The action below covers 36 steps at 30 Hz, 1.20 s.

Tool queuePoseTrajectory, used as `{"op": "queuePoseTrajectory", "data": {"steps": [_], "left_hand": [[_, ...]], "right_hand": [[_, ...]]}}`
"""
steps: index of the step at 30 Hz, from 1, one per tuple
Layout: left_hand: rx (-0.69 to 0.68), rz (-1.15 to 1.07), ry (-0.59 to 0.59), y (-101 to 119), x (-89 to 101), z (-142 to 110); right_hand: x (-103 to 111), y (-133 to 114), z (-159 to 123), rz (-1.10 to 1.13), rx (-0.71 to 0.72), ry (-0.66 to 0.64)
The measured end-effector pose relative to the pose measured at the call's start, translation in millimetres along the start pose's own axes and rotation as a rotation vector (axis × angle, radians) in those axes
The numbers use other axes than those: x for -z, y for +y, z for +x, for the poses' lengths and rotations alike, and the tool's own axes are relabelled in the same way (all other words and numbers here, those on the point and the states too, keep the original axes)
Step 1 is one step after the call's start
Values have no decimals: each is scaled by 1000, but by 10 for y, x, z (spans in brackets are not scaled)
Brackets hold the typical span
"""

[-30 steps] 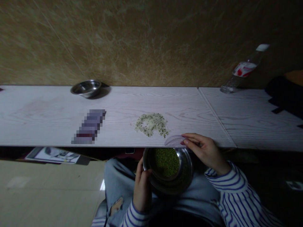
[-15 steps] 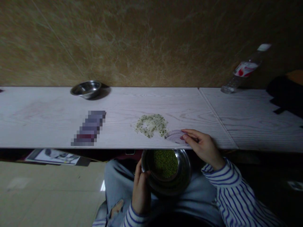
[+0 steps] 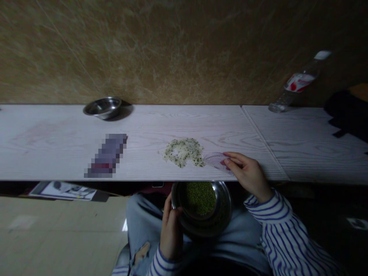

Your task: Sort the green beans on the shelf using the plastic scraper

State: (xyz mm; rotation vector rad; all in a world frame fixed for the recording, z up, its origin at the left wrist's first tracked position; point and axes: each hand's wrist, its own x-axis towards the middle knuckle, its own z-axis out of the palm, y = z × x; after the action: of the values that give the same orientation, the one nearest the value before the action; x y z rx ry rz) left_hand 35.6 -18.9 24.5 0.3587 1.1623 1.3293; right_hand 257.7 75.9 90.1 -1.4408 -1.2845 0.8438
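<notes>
Left hand (image 3: 172, 232) grips steel bowl (image 3: 225, 205) by its rim, green beans (image 3: 200, 198) inside, bottom centre. Right hand (image 3: 250, 172) pinches clear protractor (image 3: 214, 158) beside grain pile (image 3: 188, 148), mid-frame. I'd keep its edge low, bowl steady.

Free tabletop (image 3: 146, 126) is running between metal bowl (image 3: 103, 111) and grain pile (image 3: 186, 147), and from pile toward bottle (image 3: 299, 83), far right. Pixelated item (image 3: 106, 155) is blocking near left. Right hand (image 3: 249, 173), gripping clear plastic piece (image 3: 215, 161), is crowding pile's near-right side. Bean bowl (image 3: 224, 199) is filling space at near edge; wall (image 3: 172, 50) is closing far side.
</notes>
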Motion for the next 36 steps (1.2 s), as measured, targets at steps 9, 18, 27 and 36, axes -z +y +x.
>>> {"op": "queuePoseTrajectory", "data": {"steps": [9, 18, 27, 36], "left_hand": [[-81, 75, -42, -58, 61, 37], [-92, 101, -54, -81, 86, 37], [-98, 128, -41, -84, 80, 53], [-87, 113, -50, -78, 54, 35]], "right_hand": [[12, -65, -87, -36, 23, -65], [95, -91, -209, -70, 16, -47], [69, -51, -187, -96, 34, -45], [31, -17, -107, -83, 44, -36]]}}
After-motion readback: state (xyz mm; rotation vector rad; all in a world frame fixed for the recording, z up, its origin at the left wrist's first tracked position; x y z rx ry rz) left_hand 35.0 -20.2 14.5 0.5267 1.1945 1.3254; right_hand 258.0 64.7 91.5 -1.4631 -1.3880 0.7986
